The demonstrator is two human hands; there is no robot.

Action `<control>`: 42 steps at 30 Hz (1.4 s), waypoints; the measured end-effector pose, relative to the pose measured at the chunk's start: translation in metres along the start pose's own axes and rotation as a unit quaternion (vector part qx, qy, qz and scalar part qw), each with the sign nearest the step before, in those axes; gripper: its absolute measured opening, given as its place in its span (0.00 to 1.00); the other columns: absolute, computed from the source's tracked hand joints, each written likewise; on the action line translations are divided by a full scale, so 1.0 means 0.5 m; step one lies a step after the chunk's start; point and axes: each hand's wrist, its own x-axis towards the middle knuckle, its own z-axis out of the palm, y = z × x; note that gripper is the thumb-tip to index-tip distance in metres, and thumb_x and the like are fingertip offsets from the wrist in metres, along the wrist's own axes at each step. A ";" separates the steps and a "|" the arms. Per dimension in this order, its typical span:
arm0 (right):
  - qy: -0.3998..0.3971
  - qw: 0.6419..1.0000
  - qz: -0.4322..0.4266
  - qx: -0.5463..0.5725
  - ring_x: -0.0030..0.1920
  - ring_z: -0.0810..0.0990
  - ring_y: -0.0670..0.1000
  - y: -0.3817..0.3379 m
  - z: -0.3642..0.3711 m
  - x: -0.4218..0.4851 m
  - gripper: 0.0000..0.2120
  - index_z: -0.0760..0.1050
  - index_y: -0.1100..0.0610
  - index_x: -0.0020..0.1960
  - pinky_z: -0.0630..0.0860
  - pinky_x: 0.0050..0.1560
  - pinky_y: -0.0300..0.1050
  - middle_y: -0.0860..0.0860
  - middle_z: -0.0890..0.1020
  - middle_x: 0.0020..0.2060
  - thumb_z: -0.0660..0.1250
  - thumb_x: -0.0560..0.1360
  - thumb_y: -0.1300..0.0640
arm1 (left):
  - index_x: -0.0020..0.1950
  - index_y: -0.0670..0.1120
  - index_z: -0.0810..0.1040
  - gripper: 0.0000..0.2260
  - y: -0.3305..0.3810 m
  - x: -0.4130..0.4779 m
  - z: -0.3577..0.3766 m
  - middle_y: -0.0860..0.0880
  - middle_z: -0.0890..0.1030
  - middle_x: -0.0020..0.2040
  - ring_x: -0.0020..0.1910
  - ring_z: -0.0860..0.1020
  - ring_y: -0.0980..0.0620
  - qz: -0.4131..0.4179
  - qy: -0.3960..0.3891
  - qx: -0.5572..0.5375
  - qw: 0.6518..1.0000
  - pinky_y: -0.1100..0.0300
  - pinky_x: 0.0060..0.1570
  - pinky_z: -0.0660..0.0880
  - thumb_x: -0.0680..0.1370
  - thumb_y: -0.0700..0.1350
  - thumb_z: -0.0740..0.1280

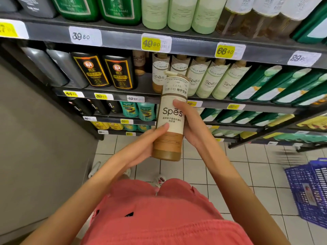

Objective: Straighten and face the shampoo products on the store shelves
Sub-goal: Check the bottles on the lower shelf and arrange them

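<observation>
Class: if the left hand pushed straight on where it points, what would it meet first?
The left hand grips the cream-and-brown cylindrical plastic Spes bottle, so it meets that bottle at once.

Blue plastic mesh shopping basket (306, 190) on white tiled floor (261, 167), lower right; plain grey wall panel (35, 138) at left.
</observation>
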 end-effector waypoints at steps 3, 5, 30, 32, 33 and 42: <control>-0.007 0.998 0.002 -0.063 0.46 0.84 0.51 -0.001 0.002 0.015 0.17 0.73 0.59 0.62 0.81 0.43 0.45 0.53 0.84 0.47 0.67 0.73 0.59 | 0.65 0.49 0.71 0.24 -0.005 0.011 -0.010 0.47 0.80 0.60 0.60 0.78 0.50 -0.009 0.012 -0.011 1.000 0.52 0.55 0.77 0.73 0.56 0.68; -0.007 0.993 0.010 -0.114 0.48 0.84 0.50 0.002 0.004 0.023 0.14 0.73 0.57 0.61 0.81 0.45 0.43 0.52 0.84 0.48 0.65 0.76 0.58 | 0.65 0.47 0.71 0.20 -0.011 0.019 -0.017 0.46 0.80 0.60 0.58 0.79 0.51 -0.001 0.026 -0.038 0.999 0.54 0.52 0.78 0.75 0.51 0.65; -0.114 0.961 -0.070 -0.242 0.65 0.73 0.44 0.108 -0.025 -0.030 0.30 0.59 0.54 0.71 0.70 0.66 0.42 0.45 0.75 0.62 0.66 0.74 0.69 | 0.68 0.48 0.62 0.31 -0.008 0.003 -0.092 0.49 0.72 0.65 0.65 0.70 0.57 0.129 0.114 0.317 0.933 0.66 0.63 0.68 0.71 0.33 0.71; -0.106 0.962 -0.053 -0.246 0.65 0.74 0.45 0.103 -0.026 -0.030 0.29 0.61 0.53 0.70 0.71 0.65 0.43 0.48 0.76 0.63 0.67 0.74 0.67 | 0.68 0.46 0.64 0.29 -0.011 -0.005 -0.094 0.52 0.75 0.62 0.62 0.74 0.59 0.124 0.116 0.317 0.933 0.67 0.60 0.70 0.71 0.36 0.72; -0.099 0.964 -0.038 -0.245 0.64 0.74 0.46 0.100 -0.028 -0.029 0.28 0.63 0.53 0.70 0.72 0.64 0.43 0.49 0.76 0.63 0.68 0.74 0.64 | 0.67 0.47 0.66 0.27 -0.012 -0.010 -0.094 0.53 0.76 0.61 0.60 0.75 0.59 0.117 0.116 0.315 0.935 0.66 0.59 0.72 0.71 0.39 0.72; 0.015 0.929 0.189 -0.318 0.45 0.83 0.54 0.079 0.019 0.018 0.29 0.75 0.60 0.59 0.80 0.39 0.42 0.58 0.83 0.49 0.66 0.71 0.36 | 0.54 0.56 0.75 0.20 -0.028 -0.018 -0.062 0.48 0.85 0.45 0.43 0.84 0.53 -0.092 0.105 0.046 0.989 0.60 0.38 0.81 0.71 0.66 0.57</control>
